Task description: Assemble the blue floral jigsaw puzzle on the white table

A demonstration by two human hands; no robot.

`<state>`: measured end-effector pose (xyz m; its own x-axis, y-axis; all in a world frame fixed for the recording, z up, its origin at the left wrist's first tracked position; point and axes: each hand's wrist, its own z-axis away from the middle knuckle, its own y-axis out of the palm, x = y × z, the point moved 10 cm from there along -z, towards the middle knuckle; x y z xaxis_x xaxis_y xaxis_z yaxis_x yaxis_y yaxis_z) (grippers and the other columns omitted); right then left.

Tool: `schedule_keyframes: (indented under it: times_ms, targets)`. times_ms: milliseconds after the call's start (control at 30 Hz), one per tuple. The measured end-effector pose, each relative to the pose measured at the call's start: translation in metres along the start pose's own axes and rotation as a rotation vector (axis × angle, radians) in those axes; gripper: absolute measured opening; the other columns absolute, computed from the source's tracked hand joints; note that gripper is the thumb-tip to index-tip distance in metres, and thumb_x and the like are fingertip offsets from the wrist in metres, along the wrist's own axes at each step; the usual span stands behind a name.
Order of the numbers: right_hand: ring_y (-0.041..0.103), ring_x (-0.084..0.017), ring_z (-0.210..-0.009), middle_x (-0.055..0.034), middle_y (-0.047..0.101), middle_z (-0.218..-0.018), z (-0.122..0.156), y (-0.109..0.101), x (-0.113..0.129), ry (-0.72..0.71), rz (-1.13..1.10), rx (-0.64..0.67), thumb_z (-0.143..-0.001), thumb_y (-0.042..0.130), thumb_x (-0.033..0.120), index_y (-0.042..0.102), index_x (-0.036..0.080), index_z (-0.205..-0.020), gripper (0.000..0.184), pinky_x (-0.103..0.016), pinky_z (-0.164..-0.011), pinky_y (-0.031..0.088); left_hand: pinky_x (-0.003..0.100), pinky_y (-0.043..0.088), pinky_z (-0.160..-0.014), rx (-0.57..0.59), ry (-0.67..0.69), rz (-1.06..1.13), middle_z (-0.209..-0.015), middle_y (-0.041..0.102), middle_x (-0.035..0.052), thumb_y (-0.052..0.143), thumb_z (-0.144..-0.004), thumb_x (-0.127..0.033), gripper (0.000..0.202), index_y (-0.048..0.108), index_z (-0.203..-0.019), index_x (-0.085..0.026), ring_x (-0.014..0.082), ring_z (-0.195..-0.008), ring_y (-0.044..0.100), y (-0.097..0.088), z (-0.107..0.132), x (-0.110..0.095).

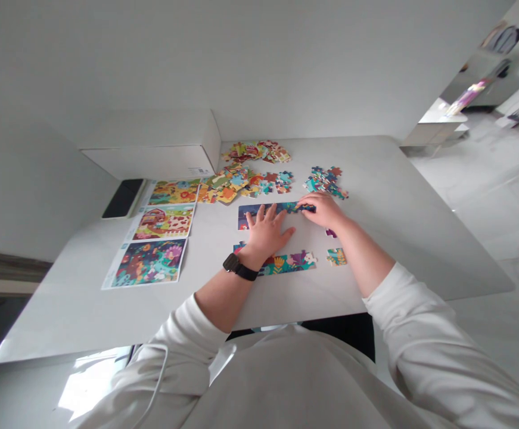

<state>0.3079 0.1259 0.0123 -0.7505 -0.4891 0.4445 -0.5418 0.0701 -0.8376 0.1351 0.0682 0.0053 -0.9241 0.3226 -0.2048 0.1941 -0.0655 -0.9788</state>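
We look out from the person's head, facing forward and down, with the frame tilted so the counter runs at a slant. We sit close above the shoulders: the chest and sleeves fill the bottom edge, the left hand and right hand lie near mid-frame, and the wide view reaches past the counter to the floor at right.

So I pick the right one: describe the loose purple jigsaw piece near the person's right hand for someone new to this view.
On the white table, look past the right end of the lower jigsaw strip. Just below the person's right hand lies a small purple jigsaw piece, loose. Unlike the orange-and-teal piece just below it, it is almost all purple.
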Motion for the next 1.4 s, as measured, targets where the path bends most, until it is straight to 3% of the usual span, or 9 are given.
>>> schedule_keyframes:
  times_ms: [300, 400, 500, 600, 733, 867, 1167, 1400]
  targets:
    - [0.070, -0.031, -0.130, -0.0081, 0.081, -0.134, 0.001, 0.000, -0.003, 0.120, 0.045, 0.045, -0.089, 0.077, 0.020, 0.080, 0.026, -0.132, 0.044, -0.050, -0.121, 0.049, 0.082, 0.016, -0.132, -0.017, 0.017, 0.049, -0.181, 0.038, 0.0069, 0.055, -0.105, -0.062, 0.066, 0.053, -0.167, -0.038, 0.0462, -0.167, 0.030, 0.002, 0.000, 0.000]
    - [0.069, -0.031, -0.132, -0.0099, 0.077, -0.140, 0.004, -0.013, -0.008, 0.126, 0.016, 0.012, -0.091, 0.076, 0.020, 0.077, 0.025, -0.139, 0.048, -0.049, -0.121, 0.050, 0.081, 0.015, -0.133, -0.011, 0.015, 0.044, -0.181, 0.037, 0.0064, 0.054, -0.105, -0.063, 0.067, 0.052, -0.167, -0.038, 0.0449, -0.167, 0.029, 0.003, 0.000, 0.001]
    - [0.074, -0.027, -0.115, -0.0116, 0.076, -0.139, 0.015, -0.040, -0.028, 0.219, 0.017, -0.057, -0.092, 0.074, 0.020, 0.076, 0.023, -0.140, 0.047, -0.044, -0.112, 0.055, 0.080, 0.015, -0.133, -0.008, 0.023, 0.039, -0.182, 0.036, 0.0065, 0.052, -0.106, -0.064, 0.067, 0.051, -0.167, -0.037, 0.0449, -0.168, 0.028, 0.005, -0.001, 0.002]
    - [0.074, -0.023, -0.092, -0.0100, 0.079, -0.122, 0.031, -0.056, -0.051, 0.372, 0.073, -0.011, -0.091, 0.078, 0.023, 0.076, 0.021, -0.138, 0.048, -0.038, -0.098, 0.058, 0.082, 0.015, -0.132, -0.003, 0.039, 0.037, -0.182, 0.035, 0.0079, 0.051, -0.106, -0.064, 0.069, 0.050, -0.169, -0.035, 0.0450, -0.169, 0.027, 0.006, -0.001, 0.002]
    - [0.072, -0.024, -0.089, -0.0063, 0.081, -0.108, 0.049, -0.046, -0.061, 0.478, 0.144, 0.185, -0.079, 0.094, 0.035, 0.077, 0.023, -0.136, 0.061, -0.032, -0.085, 0.056, 0.082, 0.017, -0.132, -0.011, 0.038, 0.031, -0.182, 0.036, 0.0095, 0.050, -0.107, -0.061, 0.068, 0.050, -0.169, -0.033, 0.0452, -0.168, 0.028, 0.005, -0.001, 0.002]
    - [0.073, -0.024, -0.088, -0.0068, 0.082, -0.109, 0.051, -0.037, -0.057, 0.503, 0.184, 0.260, -0.076, 0.097, 0.038, 0.076, 0.024, -0.136, 0.064, -0.031, -0.080, 0.054, 0.081, 0.018, -0.132, 0.001, 0.036, 0.019, -0.182, 0.035, 0.0086, 0.051, -0.107, -0.062, 0.066, 0.051, -0.167, -0.035, 0.0441, -0.169, 0.028, 0.004, -0.001, 0.002]
    - [0.073, -0.021, -0.088, -0.0057, 0.081, -0.101, 0.039, -0.032, -0.050, 0.485, 0.186, 0.169, -0.091, 0.084, 0.028, 0.077, 0.022, -0.128, 0.038, -0.029, -0.080, 0.054, 0.084, 0.017, -0.130, 0.005, 0.030, 0.025, -0.182, 0.034, 0.0106, 0.050, -0.107, -0.060, 0.066, 0.052, -0.167, -0.033, 0.0460, -0.169, 0.026, 0.005, -0.002, 0.003]
    - [0.072, -0.020, -0.088, -0.0046, 0.078, -0.097, 0.036, -0.026, -0.053, 0.443, 0.182, 0.143, -0.093, 0.083, 0.031, 0.077, 0.025, -0.129, 0.037, -0.028, -0.084, 0.056, 0.084, 0.016, -0.130, -0.020, 0.037, 0.028, -0.182, 0.035, 0.0102, 0.050, -0.107, -0.060, 0.065, 0.053, -0.166, -0.034, 0.0458, -0.169, 0.028, 0.007, -0.005, 0.007]
